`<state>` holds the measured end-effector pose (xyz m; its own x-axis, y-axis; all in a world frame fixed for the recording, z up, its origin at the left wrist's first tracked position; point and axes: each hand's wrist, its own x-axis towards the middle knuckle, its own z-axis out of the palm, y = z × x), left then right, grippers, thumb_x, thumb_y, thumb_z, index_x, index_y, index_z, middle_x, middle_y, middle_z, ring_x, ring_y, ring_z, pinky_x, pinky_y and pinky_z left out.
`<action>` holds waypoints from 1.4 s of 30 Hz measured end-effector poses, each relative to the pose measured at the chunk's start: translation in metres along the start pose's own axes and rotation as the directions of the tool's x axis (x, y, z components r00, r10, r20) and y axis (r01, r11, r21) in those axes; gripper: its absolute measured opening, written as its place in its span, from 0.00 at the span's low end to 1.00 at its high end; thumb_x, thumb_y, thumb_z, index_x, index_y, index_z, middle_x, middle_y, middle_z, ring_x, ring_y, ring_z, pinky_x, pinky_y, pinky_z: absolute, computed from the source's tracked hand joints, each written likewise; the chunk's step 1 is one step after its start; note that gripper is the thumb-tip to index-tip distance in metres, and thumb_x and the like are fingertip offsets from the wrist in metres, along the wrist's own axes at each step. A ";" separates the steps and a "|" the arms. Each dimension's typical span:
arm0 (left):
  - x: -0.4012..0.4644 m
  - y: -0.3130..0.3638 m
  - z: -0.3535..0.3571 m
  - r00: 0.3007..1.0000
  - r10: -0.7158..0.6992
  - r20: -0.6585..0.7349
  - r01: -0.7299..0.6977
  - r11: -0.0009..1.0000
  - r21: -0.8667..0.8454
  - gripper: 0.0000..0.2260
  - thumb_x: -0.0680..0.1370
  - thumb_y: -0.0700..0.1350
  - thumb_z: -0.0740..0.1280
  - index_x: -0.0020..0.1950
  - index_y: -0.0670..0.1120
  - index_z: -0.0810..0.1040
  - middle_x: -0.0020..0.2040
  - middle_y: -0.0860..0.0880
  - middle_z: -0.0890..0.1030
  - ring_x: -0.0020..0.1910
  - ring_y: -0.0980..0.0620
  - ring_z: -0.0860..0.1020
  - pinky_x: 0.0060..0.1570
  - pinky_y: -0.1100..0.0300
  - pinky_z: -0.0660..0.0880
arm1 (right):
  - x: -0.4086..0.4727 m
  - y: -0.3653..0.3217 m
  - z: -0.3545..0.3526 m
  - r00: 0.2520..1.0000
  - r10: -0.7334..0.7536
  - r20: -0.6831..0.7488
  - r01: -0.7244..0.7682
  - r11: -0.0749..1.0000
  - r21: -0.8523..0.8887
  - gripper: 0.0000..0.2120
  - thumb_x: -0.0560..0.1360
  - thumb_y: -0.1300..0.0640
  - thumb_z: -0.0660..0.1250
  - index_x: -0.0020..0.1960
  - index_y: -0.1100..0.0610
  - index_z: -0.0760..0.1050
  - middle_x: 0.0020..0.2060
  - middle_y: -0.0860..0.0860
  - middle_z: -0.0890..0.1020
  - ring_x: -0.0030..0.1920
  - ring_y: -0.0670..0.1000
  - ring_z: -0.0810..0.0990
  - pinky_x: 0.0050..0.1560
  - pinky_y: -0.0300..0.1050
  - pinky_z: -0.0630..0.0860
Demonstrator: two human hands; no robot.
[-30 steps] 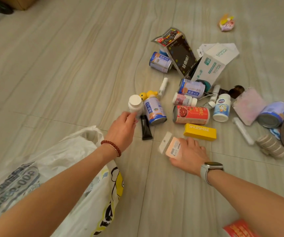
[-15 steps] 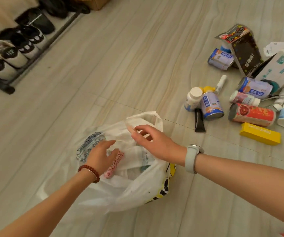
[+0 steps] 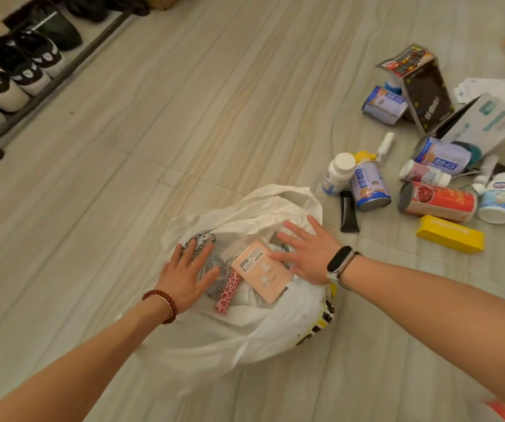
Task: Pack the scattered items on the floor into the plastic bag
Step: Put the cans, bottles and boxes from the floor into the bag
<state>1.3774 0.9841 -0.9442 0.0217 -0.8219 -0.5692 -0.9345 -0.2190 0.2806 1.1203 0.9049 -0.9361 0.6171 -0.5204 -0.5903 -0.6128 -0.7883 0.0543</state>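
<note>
A white plastic bag (image 3: 245, 336) lies open on the floor in front of me. Inside it rest a peach card packet (image 3: 262, 271) and a pink leopard-print piece (image 3: 228, 292). My left hand (image 3: 186, 274) lies flat with fingers spread on the bag's left side. My right hand (image 3: 306, 254) hovers open over the bag's right side, fingertips next to the peach packet. Scattered to the right lie a white pill bottle (image 3: 336, 173), a blue can (image 3: 370, 188), a black tube (image 3: 348, 211), a red can (image 3: 437, 202) and a yellow box (image 3: 450, 234).
More cans, bottles, a black carton (image 3: 424, 92) and a white box (image 3: 488, 121) lie at the far right. A shoe rack with several shoes (image 3: 17, 71) stands at the top left. Bare wood-look floor stretches between rack and bag.
One second ago my right hand picked the peach packet from the floor near the items. Both hands then swung left to the bag, and the packet now lies inside, released.
</note>
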 end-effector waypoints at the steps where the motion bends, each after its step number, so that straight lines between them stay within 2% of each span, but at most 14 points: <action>1: 0.006 0.011 0.000 1.000 0.013 -0.004 -0.013 1.000 0.027 0.32 0.71 0.69 0.43 0.73 0.60 0.43 0.76 0.50 0.42 0.75 0.46 0.39 0.73 0.43 0.44 | -0.003 0.008 0.000 1.000 0.024 0.001 -0.024 0.999 0.025 0.23 0.79 0.45 0.47 0.74 0.41 0.47 0.76 0.50 0.46 0.75 0.56 0.39 0.71 0.65 0.39; 3: 0.019 0.036 -0.005 0.996 0.038 -0.075 -0.033 0.997 0.064 0.26 0.77 0.63 0.47 0.74 0.59 0.47 0.77 0.50 0.45 0.75 0.47 0.40 0.72 0.42 0.41 | -0.012 0.022 -0.003 0.997 0.048 -0.056 -0.039 0.988 0.152 0.22 0.80 0.47 0.48 0.73 0.45 0.53 0.75 0.50 0.53 0.76 0.56 0.44 0.72 0.63 0.44; 5: 0.030 0.059 -0.013 0.979 0.083 -0.184 -0.065 0.993 0.098 0.24 0.78 0.59 0.50 0.73 0.56 0.53 0.77 0.50 0.49 0.75 0.48 0.43 0.72 0.41 0.40 | -0.023 0.032 -0.007 0.962 0.111 -0.251 -0.033 0.955 0.296 0.19 0.79 0.50 0.50 0.68 0.51 0.65 0.69 0.54 0.67 0.72 0.57 0.60 0.70 0.58 0.57; 8: 0.042 0.085 -0.024 0.929 0.154 -0.336 -0.137 0.988 0.076 0.23 0.78 0.57 0.53 0.71 0.52 0.61 0.75 0.47 0.56 0.75 0.47 0.51 0.72 0.42 0.43 | -0.037 0.056 -0.006 0.713 0.437 -0.548 -0.145 0.857 0.494 0.16 0.76 0.52 0.53 0.52 0.59 0.74 0.50 0.57 0.78 0.51 0.59 0.76 0.51 0.54 0.73; 10: 0.051 0.105 -0.035 0.889 0.208 -0.408 -0.216 0.976 0.026 0.27 0.74 0.61 0.52 0.69 0.49 0.64 0.73 0.46 0.61 0.73 0.45 0.58 0.71 0.43 0.50 | -0.043 0.080 0.001 0.548 0.740 -0.389 -0.309 0.611 0.728 0.12 0.77 0.54 0.57 0.54 0.61 0.72 0.52 0.59 0.76 0.53 0.59 0.73 0.52 0.53 0.71; 12: 0.066 0.131 -0.048 0.859 0.268 -0.437 -0.316 0.948 -0.039 0.29 0.73 0.61 0.55 0.70 0.47 0.64 0.71 0.45 0.64 0.70 0.45 0.62 0.69 0.46 0.58 | -0.044 0.103 0.014 0.494 0.854 -0.165 -0.439 0.408 0.800 0.17 0.77 0.53 0.58 0.62 0.61 0.67 0.58 0.61 0.72 0.59 0.60 0.70 0.58 0.52 0.68; 19: 0.123 0.236 -0.054 0.840 0.430 -0.329 -0.484 0.869 -0.099 0.32 0.74 0.49 0.66 0.73 0.46 0.55 0.74 0.46 0.59 0.72 0.48 0.58 0.70 0.57 0.56 | -0.017 0.140 0.041 0.549 0.827 0.119 -0.406 0.140 0.903 0.29 0.75 0.47 0.62 0.68 0.60 0.58 0.61 0.64 0.70 0.59 0.64 0.72 0.56 0.51 0.71; 22: 0.146 0.263 -0.048 0.891 0.400 -0.214 -0.426 0.900 -0.092 0.36 0.72 0.47 0.69 0.74 0.48 0.52 0.75 0.46 0.56 0.73 0.47 0.57 0.69 0.54 0.58 | -0.007 0.140 0.049 0.531 0.838 0.124 -0.391 0.112 0.913 0.32 0.73 0.46 0.63 0.70 0.59 0.55 0.59 0.64 0.71 0.57 0.64 0.72 0.55 0.53 0.74; 24: 0.158 0.274 -0.045 0.935 0.309 -0.173 -0.336 0.929 -0.153 0.33 0.71 0.46 0.70 0.72 0.49 0.57 0.71 0.44 0.64 0.68 0.45 0.66 0.63 0.55 0.66 | -0.003 0.139 0.053 0.520 0.844 0.132 -0.367 0.081 0.927 0.32 0.73 0.48 0.62 0.70 0.58 0.53 0.58 0.64 0.71 0.56 0.64 0.73 0.55 0.55 0.74; 27: 0.156 0.282 -0.042 0.944 0.231 -0.235 -0.279 0.941 -0.193 0.23 0.71 0.46 0.69 0.64 0.48 0.67 0.57 0.44 0.77 0.52 0.44 0.75 0.45 0.59 0.69 | -0.005 0.140 0.055 0.518 0.838 0.170 -0.296 -0.010 0.955 0.30 0.73 0.50 0.63 0.69 0.59 0.57 0.58 0.63 0.72 0.56 0.64 0.73 0.54 0.54 0.74; 32: 0.122 0.267 -0.073 0.841 0.225 -0.493 -0.415 0.852 -0.320 0.21 0.70 0.45 0.72 0.59 0.45 0.69 0.51 0.51 0.73 0.49 0.48 0.74 0.47 0.56 0.73 | -0.030 0.131 0.048 0.546 0.821 0.167 0.051 -0.231 0.972 0.25 0.73 0.54 0.64 0.67 0.58 0.63 0.56 0.56 0.76 0.47 0.53 0.76 0.39 0.42 0.74; 35: 0.086 0.238 -0.096 0.808 0.274 -0.521 -0.451 0.856 -0.250 0.23 0.69 0.48 0.71 0.60 0.47 0.68 0.55 0.49 0.73 0.51 0.48 0.74 0.50 0.52 0.76 | -0.046 0.127 0.028 0.564 0.823 0.065 0.151 -0.180 0.972 0.22 0.73 0.55 0.64 0.65 0.57 0.65 0.54 0.53 0.78 0.47 0.52 0.77 0.43 0.43 0.75; 38: 0.049 0.205 -0.105 0.883 0.269 -0.384 -0.357 0.917 -0.178 0.26 0.70 0.48 0.70 0.66 0.50 0.65 0.58 0.47 0.72 0.52 0.48 0.74 0.51 0.53 0.76 | -0.057 0.114 -0.001 0.646 0.758 -0.088 0.194 -0.051 0.980 0.22 0.74 0.52 0.64 0.66 0.54 0.64 0.52 0.49 0.77 0.49 0.51 0.77 0.47 0.44 0.75; 42: 0.013 0.167 -0.080 0.962 0.113 -0.250 -0.171 0.960 -0.222 0.29 0.70 0.45 0.71 0.66 0.47 0.59 0.47 0.48 0.75 0.43 0.48 0.77 0.43 0.58 0.74 | -0.061 0.079 -0.032 0.786 0.567 -0.246 0.170 0.184 0.968 0.25 0.74 0.48 0.61 0.68 0.52 0.61 0.56 0.49 0.77 0.54 0.52 0.77 0.56 0.48 0.75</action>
<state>1.2500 0.8947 -0.8431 0.0042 -0.9467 -0.3222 -0.8221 -0.1867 0.5379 1.0499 0.8643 -0.8697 0.2591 -0.9367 -0.2353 -0.4856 0.0842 -0.8701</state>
